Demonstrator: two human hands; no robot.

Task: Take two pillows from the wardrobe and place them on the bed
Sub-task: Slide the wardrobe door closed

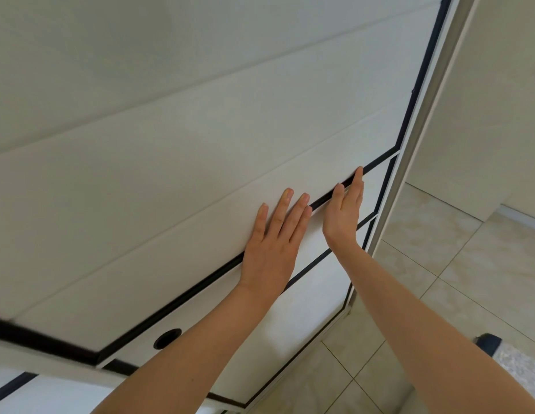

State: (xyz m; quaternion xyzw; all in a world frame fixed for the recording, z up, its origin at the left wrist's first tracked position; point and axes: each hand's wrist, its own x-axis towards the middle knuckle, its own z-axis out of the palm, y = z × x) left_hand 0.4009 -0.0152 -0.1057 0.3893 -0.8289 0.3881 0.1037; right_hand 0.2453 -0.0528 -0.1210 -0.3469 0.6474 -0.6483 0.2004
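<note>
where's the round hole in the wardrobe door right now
In the head view, the round hole sits low and left of centre on the white wardrobe door, just left of the left forearm, below the left hand.

The floor [457,282] fills the lower right of the view: pale cream tiles with a faint marbled pattern, laid in large squares with thin dark grout lines. The white wardrobe [200,144] with its black trim stands directly on it, its base meeting the tiles along the lower edge. At the far right edge a light speckled mat with a dark corner [496,351] (only partly in view) lies on the tiles.
</note>
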